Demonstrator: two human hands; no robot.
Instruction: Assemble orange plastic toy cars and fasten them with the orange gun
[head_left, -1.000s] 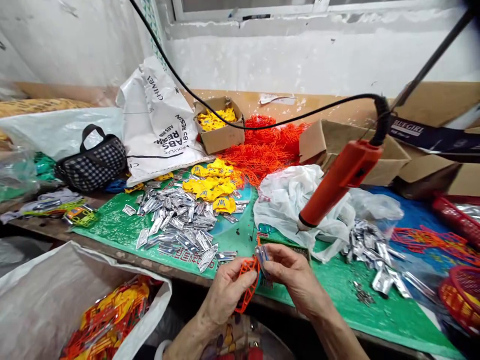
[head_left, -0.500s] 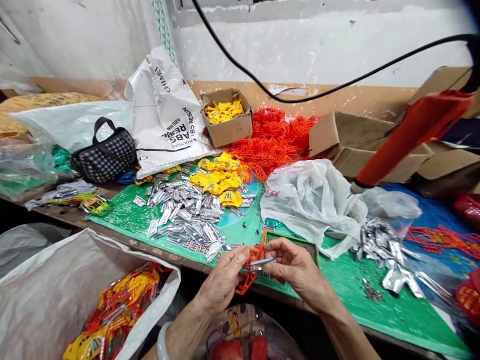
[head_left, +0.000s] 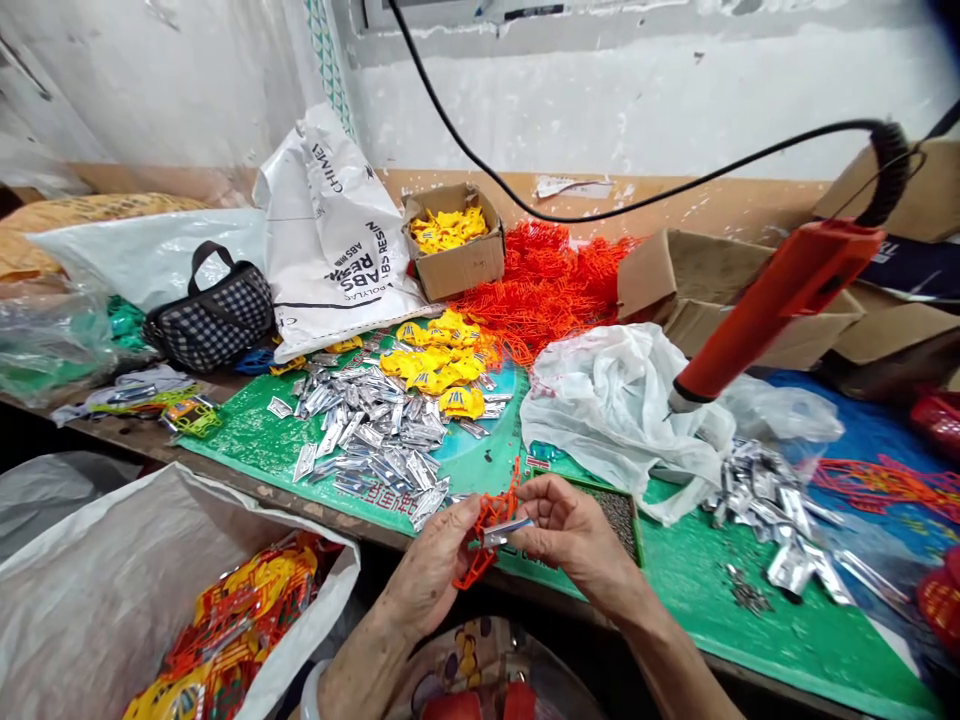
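Note:
Just over the table's front edge, my left hand (head_left: 433, 562) is closed on an orange plastic frame (head_left: 474, 566). My right hand (head_left: 571, 538) pinches a small silver plate (head_left: 504, 531) with a blue edge and holds it against the frame. Whether the plate is fitted into the frame or only touches it, I cannot tell. Beyond my hands lies a heap of similar silver plates (head_left: 375, 425), with yellow plastic parts (head_left: 442, 355) piled behind it. A green tray of small dark screws (head_left: 636, 545) sits right behind my right hand, partly covered by it.
An orange electric screwdriver (head_left: 772, 315) hangs on a black cable at the right, tip down over a white plastic bag (head_left: 622, 400). Orange frames (head_left: 555, 270) are heaped at the back beside a cardboard box (head_left: 461, 265). An open white sack (head_left: 82, 600) with finished-looking pieces stands at lower left.
Both hands have shifted slightly left with the frame and the silver plate. The hanging screwdriver has swung left and hangs steeper.

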